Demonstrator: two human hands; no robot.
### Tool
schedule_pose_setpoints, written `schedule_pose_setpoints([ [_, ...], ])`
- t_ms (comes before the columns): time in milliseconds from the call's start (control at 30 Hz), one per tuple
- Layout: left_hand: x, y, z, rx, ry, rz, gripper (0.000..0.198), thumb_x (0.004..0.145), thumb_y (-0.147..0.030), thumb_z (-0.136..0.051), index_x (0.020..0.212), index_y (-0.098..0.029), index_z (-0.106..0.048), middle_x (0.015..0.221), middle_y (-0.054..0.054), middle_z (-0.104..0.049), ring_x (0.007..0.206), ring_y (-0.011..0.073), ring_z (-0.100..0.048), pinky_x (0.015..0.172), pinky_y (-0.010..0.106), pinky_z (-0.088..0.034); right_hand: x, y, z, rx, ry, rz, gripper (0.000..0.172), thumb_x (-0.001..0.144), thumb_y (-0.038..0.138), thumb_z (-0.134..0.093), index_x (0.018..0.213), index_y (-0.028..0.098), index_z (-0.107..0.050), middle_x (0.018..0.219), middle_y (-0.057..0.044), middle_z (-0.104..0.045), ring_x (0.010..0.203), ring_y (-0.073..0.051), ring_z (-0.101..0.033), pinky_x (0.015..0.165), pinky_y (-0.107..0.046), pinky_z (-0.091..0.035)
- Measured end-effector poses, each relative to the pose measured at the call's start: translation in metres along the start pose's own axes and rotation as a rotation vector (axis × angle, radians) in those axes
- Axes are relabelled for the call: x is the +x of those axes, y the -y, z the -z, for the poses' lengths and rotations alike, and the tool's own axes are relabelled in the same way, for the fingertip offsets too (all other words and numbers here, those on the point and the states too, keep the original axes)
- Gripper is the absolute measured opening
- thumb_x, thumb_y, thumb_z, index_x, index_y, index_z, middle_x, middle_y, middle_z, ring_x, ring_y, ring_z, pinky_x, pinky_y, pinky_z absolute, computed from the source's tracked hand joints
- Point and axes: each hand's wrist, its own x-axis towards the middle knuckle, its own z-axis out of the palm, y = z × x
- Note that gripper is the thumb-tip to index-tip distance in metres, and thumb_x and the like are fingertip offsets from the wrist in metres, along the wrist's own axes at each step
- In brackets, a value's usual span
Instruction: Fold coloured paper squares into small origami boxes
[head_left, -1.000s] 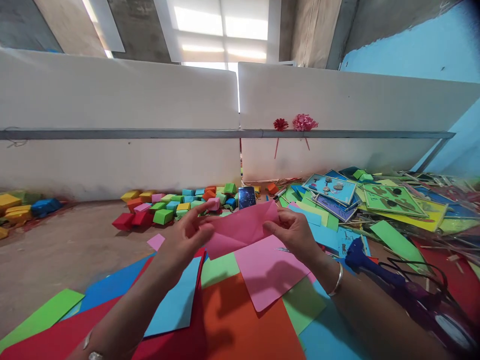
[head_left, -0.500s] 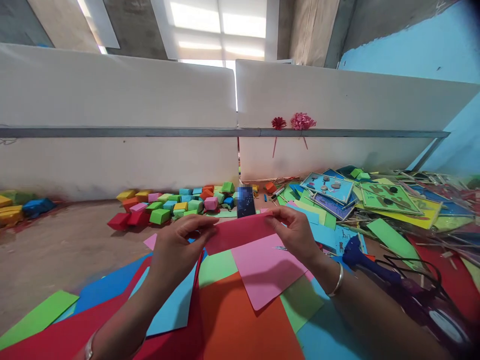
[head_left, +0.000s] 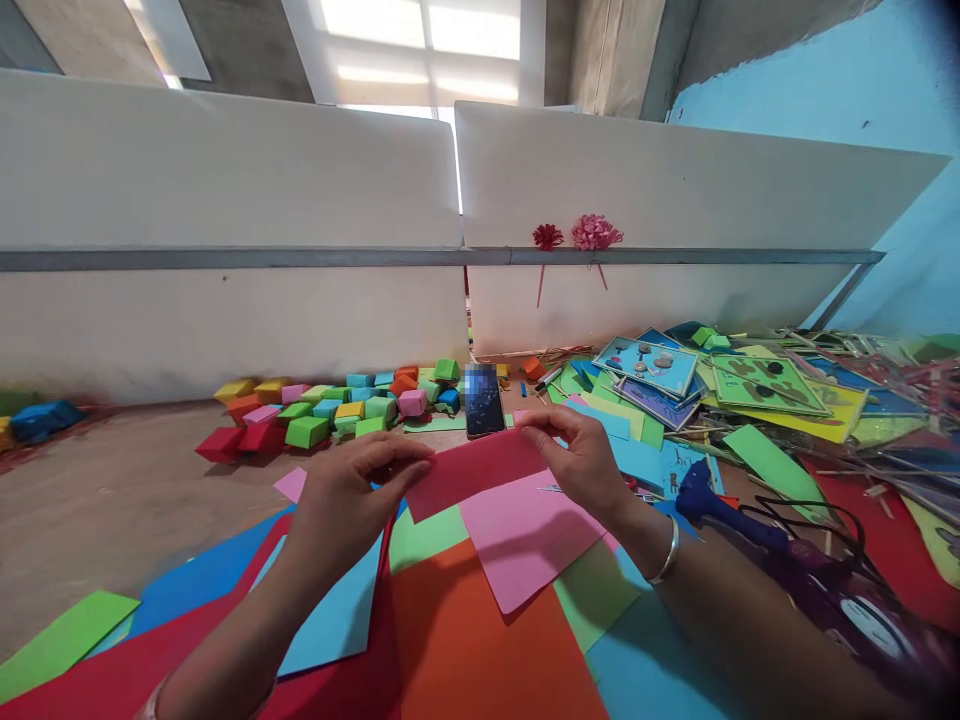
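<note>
A strip of red paper (head_left: pixel 476 472) is stretched between my two hands, tilted up slightly on the right. My left hand (head_left: pixel 369 480) pinches its left end between thumb and fingers. At the upper right corner, my right hand (head_left: pixel 574 455) grips it the same way. Below the strip lies a pink sheet (head_left: pixel 525 545), partly shaded by my hands. It rests over an orange sheet (head_left: pixel 480 640) and a light green sheet (head_left: pixel 427 537). A light blue sheet (head_left: pixel 337 610) sits on red paper beneath my left forearm. Metal tips, perhaps of scissors, show beside my right hand.
Several coloured paper cubes (head_left: pixel 306 432) stand near the white panel (head_left: pixel 225 325). A phone (head_left: pixel 484 405) lies beyond the strip. To the right are a purple and blue glue gun (head_left: pixel 795 575) with a black cord, picture boards (head_left: pixel 649 367) and sticks. Two paper flowers (head_left: pixel 596 233) hang on the rail.
The view has shifted slightly, so the surroundings sit a little further left. Both hands still hold the red strip in nearly the same pose.
</note>
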Motion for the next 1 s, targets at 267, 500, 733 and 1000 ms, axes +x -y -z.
schedule_pose_setpoints([
  [267,0.001,0.004,0.002,-0.061,0.145,0.211,0.031,0.069,-0.051,-0.064,0.076,-0.023,-0.075,0.08,0.005,-0.075,0.076,0.0228,-0.066,0.067,0.031,-0.052,0.005,-0.002,0.007,-0.019,0.066,-0.007,0.011,0.082,0.027,-0.066,0.082,0.02,-0.074,0.085,-0.004,-0.074,0.076,-0.016,-0.065,0.068,-0.027,-0.05],
  [500,0.004,0.015,0.001,-0.025,0.486,0.319,0.033,0.064,-0.044,-0.062,0.084,-0.021,-0.075,0.068,0.001,-0.071,0.067,0.0199,-0.063,0.062,0.028,-0.048,0.012,-0.003,0.015,-0.234,0.341,-0.026,0.012,0.082,0.017,-0.066,0.071,0.017,-0.07,0.067,0.0,-0.067,0.064,-0.011,-0.057,0.061,-0.022,-0.041],
  [733,0.002,0.019,-0.015,0.04,0.866,0.361,0.026,0.06,-0.034,-0.059,0.078,-0.019,-0.069,0.062,-0.002,-0.065,0.061,0.017,-0.058,0.055,0.025,-0.039,0.011,-0.029,0.012,-0.374,0.879,-0.338,0.014,0.081,0.016,-0.065,0.066,0.016,-0.065,0.054,0.004,-0.061,0.052,-0.009,-0.055,0.052,-0.021,-0.036],
  [1000,-0.002,0.021,-0.032,0.084,0.857,0.32,0.026,0.068,-0.04,-0.054,0.075,-0.02,-0.07,0.069,0.001,-0.069,0.065,0.0175,-0.058,0.056,0.025,-0.039,0.01,-0.044,0.006,-0.42,0.907,-0.34,0.012,0.079,0.017,-0.066,0.067,0.016,-0.066,0.055,0.003,-0.062,0.054,-0.009,-0.054,0.053,-0.021,-0.033],
])
